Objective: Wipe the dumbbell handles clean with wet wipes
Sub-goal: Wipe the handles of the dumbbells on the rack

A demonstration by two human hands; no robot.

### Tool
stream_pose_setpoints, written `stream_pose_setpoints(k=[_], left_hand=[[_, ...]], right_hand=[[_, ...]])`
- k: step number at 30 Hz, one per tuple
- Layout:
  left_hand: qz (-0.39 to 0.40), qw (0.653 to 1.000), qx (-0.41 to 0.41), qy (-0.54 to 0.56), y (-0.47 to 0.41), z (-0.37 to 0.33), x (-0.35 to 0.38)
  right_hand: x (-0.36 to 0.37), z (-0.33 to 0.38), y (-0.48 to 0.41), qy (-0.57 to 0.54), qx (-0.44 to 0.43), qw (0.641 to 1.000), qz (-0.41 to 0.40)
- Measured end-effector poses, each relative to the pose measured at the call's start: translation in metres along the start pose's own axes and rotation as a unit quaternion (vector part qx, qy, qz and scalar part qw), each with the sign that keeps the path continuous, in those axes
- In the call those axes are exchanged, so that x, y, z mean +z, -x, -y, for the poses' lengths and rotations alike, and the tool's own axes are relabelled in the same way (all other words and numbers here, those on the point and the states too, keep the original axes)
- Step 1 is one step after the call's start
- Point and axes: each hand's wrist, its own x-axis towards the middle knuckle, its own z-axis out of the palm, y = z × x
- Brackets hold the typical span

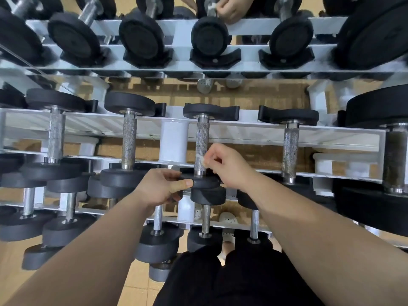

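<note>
A dumbbell with a knurled metal handle [202,142] lies across the top tier of a white rack [242,131], black plates at both ends. My left hand [163,186] grips its near plate [202,181] by the rim, thumb on top. My right hand [227,166] pinches a small wadded wet wipe [201,160] against the lower part of that handle. Other dumbbells with similar handles, one to the left [129,140] and one to the right [290,151], lie alongside.
A mirror behind the rack [176,69] repeats the dumbbells and my hands. Lower tiers hold smaller grey dumbbells [157,241]. A very large black plate [379,107] sits at the right. My black-trousered legs [220,279] stand over a tan tiled floor.
</note>
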Motion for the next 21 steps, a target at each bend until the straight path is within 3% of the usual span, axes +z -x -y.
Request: stream_pose_setpoints(k=[2,5,9,12,17,21], left_hand=[[0.010,1.000,0.000,0.003,0.000,-0.001,-0.001],[0.011,1.000,0.000,-0.001,0.001,-0.002,-0.001],[-0.017,1.000,0.012,-0.013,0.001,0.005,0.013],[-0.052,0.998,0.036,-0.012,0.002,0.014,0.030],[-0.109,0.992,0.055,-0.030,0.014,0.016,0.056],[-0.111,0.991,0.060,-0.052,0.018,0.008,0.069]], right_hand=[[0.001,-0.006,0.005,0.036,-0.003,0.999,0.019],[-0.007,0.006,-0.005,-0.031,-0.010,0.999,0.006],[-0.018,0.021,-0.032,-0.143,0.036,0.981,-0.126],[-0.011,0.017,-0.029,-0.069,0.004,0.980,-0.186],[-0.003,0.007,0.007,0.117,-0.084,0.987,-0.076],[-0.019,0.022,-0.014,0.135,-0.082,0.975,-0.155]])
